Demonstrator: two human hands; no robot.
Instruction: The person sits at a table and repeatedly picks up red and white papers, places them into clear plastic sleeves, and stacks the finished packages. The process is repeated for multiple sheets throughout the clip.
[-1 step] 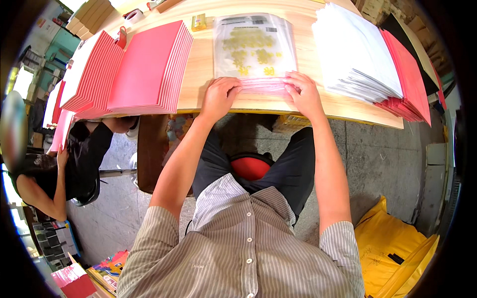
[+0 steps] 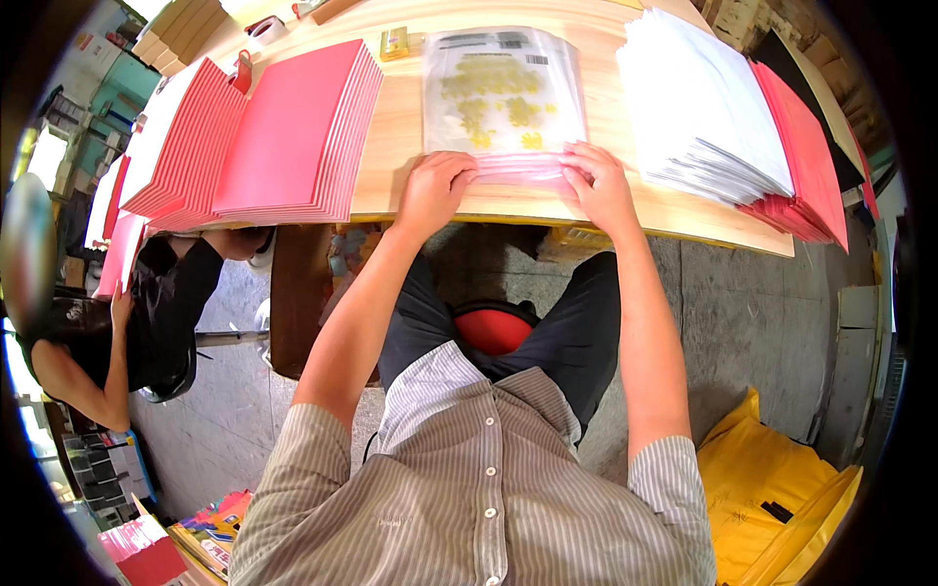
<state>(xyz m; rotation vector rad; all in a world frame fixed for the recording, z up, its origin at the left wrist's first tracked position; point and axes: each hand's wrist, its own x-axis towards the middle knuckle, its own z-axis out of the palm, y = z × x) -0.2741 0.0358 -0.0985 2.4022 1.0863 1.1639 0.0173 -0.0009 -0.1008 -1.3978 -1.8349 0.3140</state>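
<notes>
A stack of clear plastic bags (image 2: 552,93) with yellow and dark printing lies flat on the table in front of me. Its near edge has a folded, pinkish strip (image 2: 518,168). My left hand (image 2: 433,190) grips the near left corner, fingers curled together at the strip. At the near right corner, my right hand (image 2: 600,188) pinches the same strip between thumb and fingers. How many layers are held cannot be made out. To the left stands a thick stack of pink-red folders (image 2: 283,127). White sheets or sleeves (image 2: 699,107) are piled to the right.
A second pink-edged stack (image 2: 181,142) leans at far left. Red sheets (image 2: 806,146) lie beyond the white pile. A small yellow box (image 2: 394,44) and a tape roll (image 2: 265,31) sit farther back. Another person (image 2: 98,342) sits at left. A yellow sack (image 2: 772,488) lies lower right.
</notes>
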